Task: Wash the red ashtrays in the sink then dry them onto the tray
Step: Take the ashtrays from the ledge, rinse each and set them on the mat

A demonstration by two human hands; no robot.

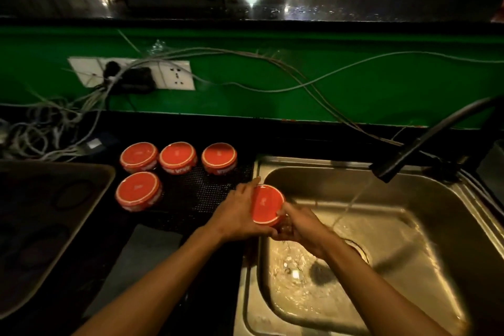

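Over the left rim of the steel sink (450,199), head view: both hands hold one red ashtray (266,205), turned bottom-up and tilted toward the camera. Left hand (240,215) wraps its left edge, fingers curled round the rim; right hand (300,222) grips the near right edge from below. Black faucet (425,142) runs a thin stream (354,199) into the basin to the right of the ashtray, not onto it.

Step in hand, by my reading: washing, with this piece either just rinsed or about to be. Four more red ashtrays sit upside down on the black perforated mat (196,194) left of the sink: three in a far row (139,156) (178,156) (219,157), one nearer (138,190). Whether those four are washed already cannot be told. Metal tray (90,204) lies at far left, apparently bare (dark marks on it, nature unclear).

Next move likely calls for either swinging the ashtray right under the stream, or shaking it off and carrying it left across the mat.

Hard to make out:
- ashtray's inside, facing away
- right fingertips, tucked beneath it
- any cloth or sponge; none visible
- white lettering on the ashtray sides, unreadable
- tray's left and near edges, cut off
- faucet base, lost in shadow
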